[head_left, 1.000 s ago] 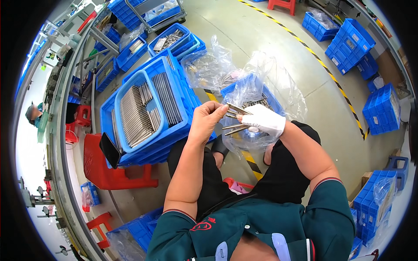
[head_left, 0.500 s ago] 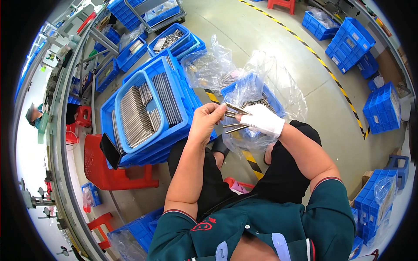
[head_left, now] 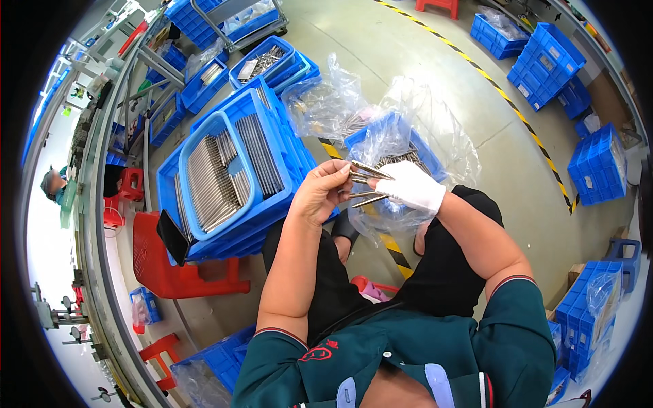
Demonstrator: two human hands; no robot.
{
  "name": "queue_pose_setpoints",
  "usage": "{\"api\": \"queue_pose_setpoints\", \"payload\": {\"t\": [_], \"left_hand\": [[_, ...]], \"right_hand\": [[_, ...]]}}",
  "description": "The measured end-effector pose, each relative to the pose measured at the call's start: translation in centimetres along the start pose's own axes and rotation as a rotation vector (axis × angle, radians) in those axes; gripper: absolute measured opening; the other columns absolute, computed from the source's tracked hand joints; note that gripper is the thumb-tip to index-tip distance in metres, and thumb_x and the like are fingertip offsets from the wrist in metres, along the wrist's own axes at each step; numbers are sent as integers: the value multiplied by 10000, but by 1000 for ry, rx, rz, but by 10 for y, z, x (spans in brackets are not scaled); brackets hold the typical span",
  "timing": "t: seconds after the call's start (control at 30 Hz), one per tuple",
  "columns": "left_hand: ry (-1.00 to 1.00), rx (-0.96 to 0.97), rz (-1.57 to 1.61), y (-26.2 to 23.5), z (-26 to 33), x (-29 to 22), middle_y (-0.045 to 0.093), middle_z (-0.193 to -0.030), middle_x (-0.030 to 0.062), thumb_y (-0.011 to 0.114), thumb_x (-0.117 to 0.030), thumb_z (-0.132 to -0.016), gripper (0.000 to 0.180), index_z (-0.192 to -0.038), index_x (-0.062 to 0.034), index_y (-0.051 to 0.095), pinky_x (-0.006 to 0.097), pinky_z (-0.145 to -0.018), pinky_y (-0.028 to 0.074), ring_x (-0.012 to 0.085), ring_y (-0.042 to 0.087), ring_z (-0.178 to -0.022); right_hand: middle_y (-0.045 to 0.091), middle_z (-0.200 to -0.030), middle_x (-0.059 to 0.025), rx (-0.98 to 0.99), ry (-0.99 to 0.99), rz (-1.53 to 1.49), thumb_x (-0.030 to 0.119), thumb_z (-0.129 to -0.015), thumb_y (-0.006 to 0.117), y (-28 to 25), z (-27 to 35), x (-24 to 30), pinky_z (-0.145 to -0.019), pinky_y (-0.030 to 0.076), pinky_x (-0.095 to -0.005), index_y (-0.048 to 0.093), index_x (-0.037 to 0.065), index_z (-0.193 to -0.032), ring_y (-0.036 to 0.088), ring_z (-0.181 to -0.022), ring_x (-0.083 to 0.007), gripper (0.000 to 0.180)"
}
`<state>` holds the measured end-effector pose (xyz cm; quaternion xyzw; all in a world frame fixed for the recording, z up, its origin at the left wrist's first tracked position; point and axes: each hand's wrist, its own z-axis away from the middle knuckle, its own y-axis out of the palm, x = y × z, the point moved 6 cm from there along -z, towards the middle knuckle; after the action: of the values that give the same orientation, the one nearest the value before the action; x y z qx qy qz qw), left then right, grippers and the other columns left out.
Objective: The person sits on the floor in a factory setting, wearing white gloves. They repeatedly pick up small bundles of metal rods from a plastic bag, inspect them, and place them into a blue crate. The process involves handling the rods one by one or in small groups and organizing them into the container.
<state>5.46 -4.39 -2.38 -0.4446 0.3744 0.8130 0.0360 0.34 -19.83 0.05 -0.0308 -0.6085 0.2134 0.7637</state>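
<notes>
Left hand (head_left: 320,191) was shifted slightly. Metal rods (head_left: 373,171), at the near side of the blue crate (head_left: 428,155), were gripped by gloved right hand (head_left: 413,185), one pinched in left fingertips; ends were best kept fanned.

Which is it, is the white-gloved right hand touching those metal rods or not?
Touching: the head view shows the white-gloved right hand gripping the metal rods, their ends sticking out leftward.

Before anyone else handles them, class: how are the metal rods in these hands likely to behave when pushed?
The metal rods look stiff: they jut straight from the gloved right hand. Their slender, rounded shape suggests rolling; their shiny surface may be slippery.
</notes>
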Motion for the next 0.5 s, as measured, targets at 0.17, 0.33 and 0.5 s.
{"api": "queue_pose_setpoints", "payload": {"t": [0.17, 0.33, 0.5], "left_hand": [[34, -5, 123, 6, -4, 5, 619, -779, 31, 640, -145, -858, 110, -890, -39, 631, 271, -683, 460, 123, 569, -718], [198, -3, 42, 4, -5, 1, 639, -846, 54, 634, -147, -860, 111, -901, -44, 624, 292, -727, 450, 145, 561, -740], [187, -7, 42, 3, -4, 1, 628, -827, 49, 631, -132, -862, 96, -897, -44, 619, 292, -705, 449, 142, 557, -726]], "right_hand": [[537, -595, -75, -28, -25, 17, 369, -849, 585, 0, -2, -1, -539, 406, -320, 622, 14, -788, 489, -542, -167, 363], [500, -580, -17, 6, 45, -136, 344, -855, 606, 1, 0, 0, -506, 363, -280, 621, 15, -774, 430, -538, -104, 340], [483, -580, 8, 25, 79, -238, 332, -859, 612, 2, 1, -6, -493, 342, -263, 619, 25, -775, 411, -543, -79, 318]]}}
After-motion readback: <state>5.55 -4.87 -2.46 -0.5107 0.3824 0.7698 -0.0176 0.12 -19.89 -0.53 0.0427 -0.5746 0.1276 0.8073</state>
